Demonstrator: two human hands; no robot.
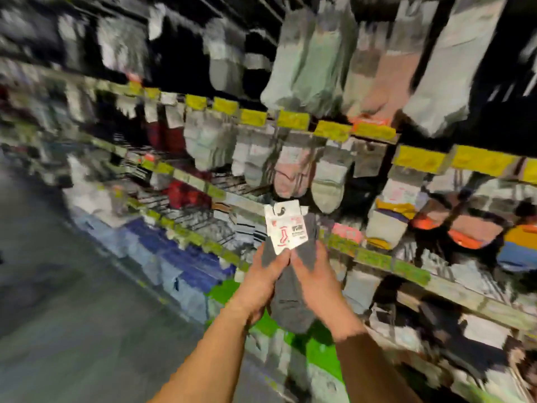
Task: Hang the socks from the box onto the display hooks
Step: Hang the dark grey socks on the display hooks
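Note:
A pair of dark grey socks [292, 298] with a white card header [286, 228] printed in red is held upright in front of the display rack. My left hand [261, 282] grips the socks from the left, its thumb at the card's lower edge. My right hand [316, 283] grips them from the right. The card's hook hole is at the top, free of any hook. Rows of hanging socks [293, 173] fill the rack behind. The box is not in view. The picture is blurred.
Yellow price-label strips [293, 120] run along the rack rails. Pale green and pink socks [305, 71] hang on the upper row. Folded striped and blue goods [186, 257] lie on lower shelves at left. Grey floor [58, 315] spreads at lower left.

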